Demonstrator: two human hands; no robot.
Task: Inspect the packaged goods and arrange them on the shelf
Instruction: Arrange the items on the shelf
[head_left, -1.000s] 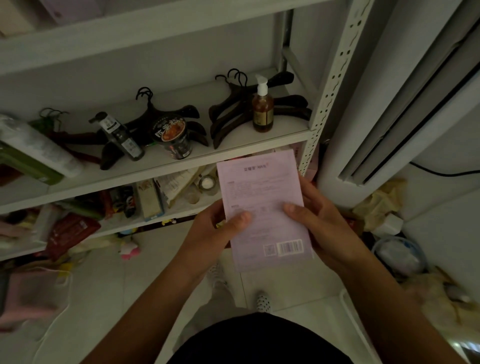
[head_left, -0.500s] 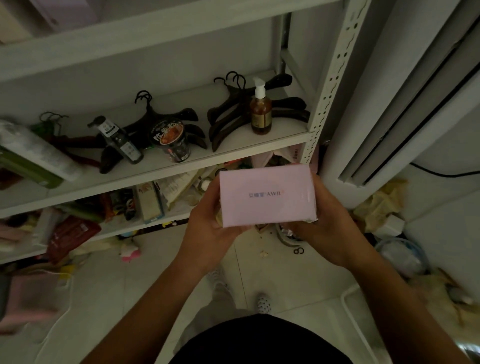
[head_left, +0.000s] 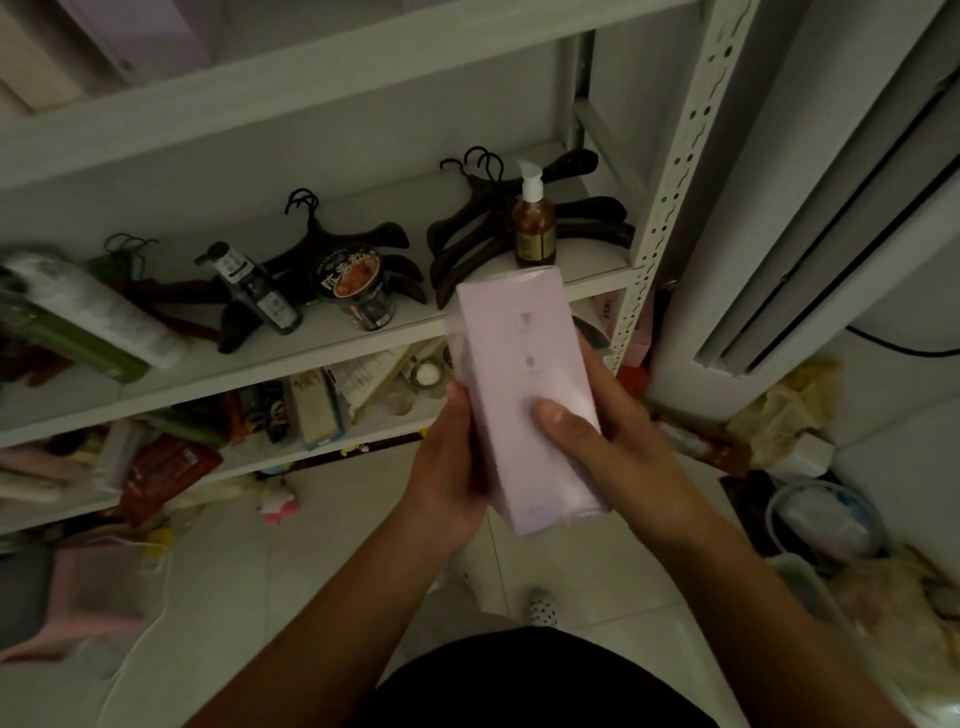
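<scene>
A pale pink shrink-wrapped box (head_left: 524, 374) stands lengthwise in front of me, held by both hands below the middle shelf's edge. My left hand (head_left: 452, 467) grips its left side from beneath. My right hand (head_left: 608, 447) holds the right side, thumb pressed on the front face. The white metal shelf (head_left: 363, 343) behind it carries an amber pump bottle (head_left: 534, 221), a dark jar with an orange label (head_left: 358, 291), a dark pump bottle (head_left: 257, 291) and a white tube (head_left: 104, 312).
Black hangers (head_left: 467, 228) lie on the middle shelf. The lower shelf (head_left: 332, 447) is crowded with packets and boxes. Bags, a tub (head_left: 826, 519) and clutter sit on the floor at right; pink items lie at left. A perforated upright post (head_left: 670, 182) bounds the shelf.
The pink box has been turned in my hands: first its printed back with barcode faced me, then a short side, and now a long plain face points up toward the shelf.
</scene>
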